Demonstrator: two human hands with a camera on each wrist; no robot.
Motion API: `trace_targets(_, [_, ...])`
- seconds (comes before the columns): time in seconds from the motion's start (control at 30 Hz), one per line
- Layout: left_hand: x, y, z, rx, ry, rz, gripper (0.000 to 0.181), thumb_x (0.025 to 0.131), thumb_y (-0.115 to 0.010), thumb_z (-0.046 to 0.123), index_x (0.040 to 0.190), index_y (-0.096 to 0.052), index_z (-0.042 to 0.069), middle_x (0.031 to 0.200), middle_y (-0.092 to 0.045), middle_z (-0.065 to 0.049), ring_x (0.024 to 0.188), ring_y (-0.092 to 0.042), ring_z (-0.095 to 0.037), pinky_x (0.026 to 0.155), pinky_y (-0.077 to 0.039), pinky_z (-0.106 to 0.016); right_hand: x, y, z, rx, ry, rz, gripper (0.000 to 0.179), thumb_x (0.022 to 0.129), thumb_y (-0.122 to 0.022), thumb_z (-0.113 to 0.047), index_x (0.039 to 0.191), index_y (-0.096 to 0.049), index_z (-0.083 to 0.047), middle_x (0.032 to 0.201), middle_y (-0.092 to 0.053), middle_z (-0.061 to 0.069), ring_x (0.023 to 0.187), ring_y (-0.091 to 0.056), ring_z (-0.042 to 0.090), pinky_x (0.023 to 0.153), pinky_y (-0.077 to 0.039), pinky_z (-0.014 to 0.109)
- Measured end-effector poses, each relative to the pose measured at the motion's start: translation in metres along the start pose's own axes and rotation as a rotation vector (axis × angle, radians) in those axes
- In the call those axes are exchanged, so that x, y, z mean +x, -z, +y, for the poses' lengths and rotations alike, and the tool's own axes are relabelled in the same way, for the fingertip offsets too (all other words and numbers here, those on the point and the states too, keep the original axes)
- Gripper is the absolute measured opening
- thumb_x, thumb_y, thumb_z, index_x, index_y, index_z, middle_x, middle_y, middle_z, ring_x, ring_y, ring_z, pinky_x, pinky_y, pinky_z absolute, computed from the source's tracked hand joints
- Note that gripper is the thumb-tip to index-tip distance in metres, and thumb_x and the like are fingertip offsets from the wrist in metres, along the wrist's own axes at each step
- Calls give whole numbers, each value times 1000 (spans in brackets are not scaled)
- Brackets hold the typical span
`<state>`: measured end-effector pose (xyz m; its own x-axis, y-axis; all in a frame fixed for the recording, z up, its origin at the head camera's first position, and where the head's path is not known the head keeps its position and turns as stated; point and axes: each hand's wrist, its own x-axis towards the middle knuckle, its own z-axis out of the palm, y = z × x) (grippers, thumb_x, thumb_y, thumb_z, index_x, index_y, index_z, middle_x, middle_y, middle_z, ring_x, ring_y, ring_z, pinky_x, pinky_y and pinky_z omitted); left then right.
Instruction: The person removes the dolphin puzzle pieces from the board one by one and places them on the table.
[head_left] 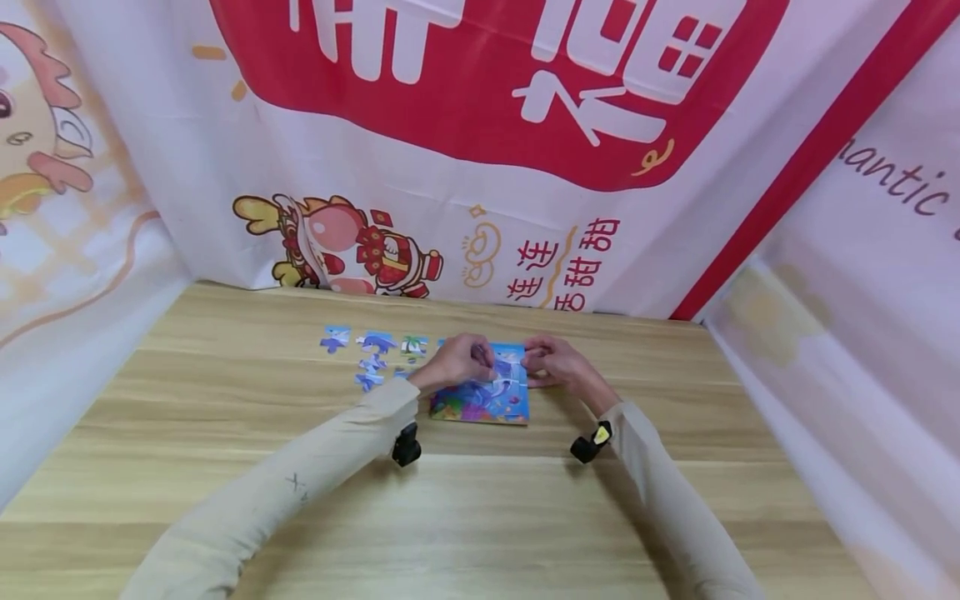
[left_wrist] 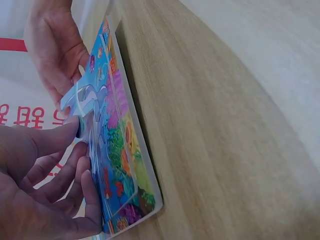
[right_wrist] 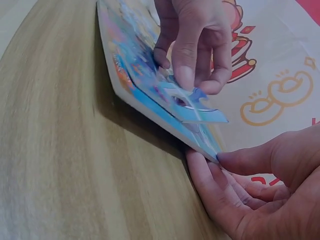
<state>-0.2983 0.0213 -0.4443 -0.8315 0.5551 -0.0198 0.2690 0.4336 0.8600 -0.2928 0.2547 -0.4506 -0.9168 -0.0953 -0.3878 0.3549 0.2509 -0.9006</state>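
Observation:
A puzzle board [head_left: 487, 412] with a blue sea picture and colourful coral along its near edge lies on the table. My left hand [head_left: 461, 360] is over its upper part, pinching a puzzle piece [right_wrist: 200, 110] between thumb and fingers. In the right wrist view that piece is blue and white and sits raised above the board's surface. My right hand [head_left: 557, 364] grips the board's right edge near the far corner, thumb on top and fingers beneath. Part of the picture is hidden by my left hand.
Left of the board lie several loose puzzle pieces, among them a blue one [head_left: 335, 337], a dolphin piece [head_left: 377, 342] and a palm tree piece [head_left: 414, 344]. A printed cloth [head_left: 465, 225] hangs behind the wooden table [head_left: 480, 517], and cloth walls flank both sides.

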Motion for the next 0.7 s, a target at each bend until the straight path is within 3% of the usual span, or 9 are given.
trace_targets(0.17, [1,0,-2,-9,-12,5,17,89,-79,2,101,-69,-1,92,-72,-8,83,-65,-16,75,-51,-24,-2,1,2,-23,32,-45,49,101,-53,9,149,-42,5,115,-57,12,94,-62,16,82,-64,33])
trace_targets(0.3, [2,-1,-1,9,-10,9,16,88,-80,2,100,-69,-1,91,-72,-9,81,-64,-16,75,-50,-24,-5,6,6,-67,71,-148,56,105,-53,1,157,-32,1,129,-51,15,107,-59,18,93,-60,35])
trace_targets(0.4, [3,-2,0,21,-7,16,15,89,-80,2,99,-69,-1,91,-72,-9,81,-64,-16,75,-49,-25,-8,11,8,-126,86,-201,66,103,-62,-4,160,-28,-2,140,-47,19,118,-55,23,103,-54,37])
trace_targets(0.53, [4,-4,0,27,-9,21,15,88,-80,2,98,-69,-1,91,-72,-9,81,-65,-16,76,-51,-25,-12,12,7,-263,113,-202,83,94,-78,-13,160,-28,-5,145,-46,19,125,-52,27,105,-45,36])
trace_targets(0.7, [4,-4,3,35,4,26,17,87,-81,2,98,-69,-2,92,-72,-9,82,-66,-17,79,-54,-28,-17,3,1,-401,159,-177,88,92,-81,-15,159,-25,-2,137,-48,19,121,-52,29,100,-46,36])
